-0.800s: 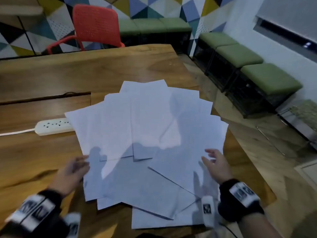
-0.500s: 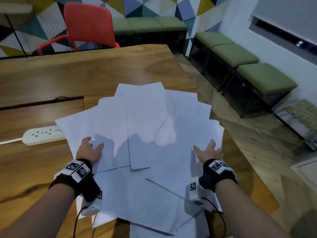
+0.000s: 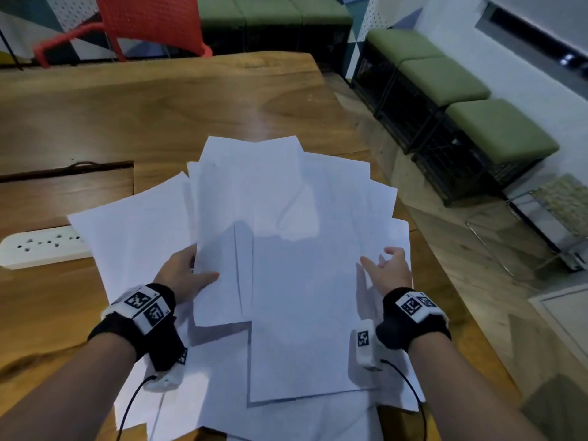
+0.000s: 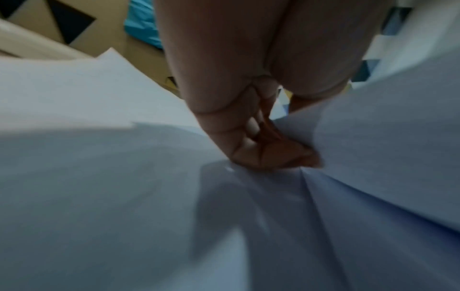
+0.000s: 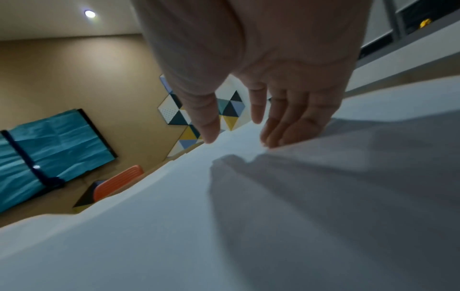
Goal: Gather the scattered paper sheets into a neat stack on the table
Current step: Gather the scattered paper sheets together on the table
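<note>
Several white paper sheets (image 3: 286,249) lie fanned and overlapping on the wooden table (image 3: 159,106). My left hand (image 3: 186,275) grips the left edge of the upper sheets, thumb on top and fingers tucked beneath, lifting that edge slightly. In the left wrist view the fingers (image 4: 261,141) dig into a fold of paper (image 4: 124,196). My right hand (image 3: 388,268) is at the right side of the pile, fingers spread. In the right wrist view its straight fingertips (image 5: 276,135) touch the top sheet (image 5: 224,226).
A white power strip (image 3: 41,246) lies left of the papers, partly under one sheet. The table's right edge runs close to my right hand. A red chair (image 3: 149,23) stands behind the table, and green benches (image 3: 496,128) line the wall at right.
Both hands moved forward and inward over the pile. The left hand went from lying flat to gripping a sheet edge. The sheets are drawn closer together.
</note>
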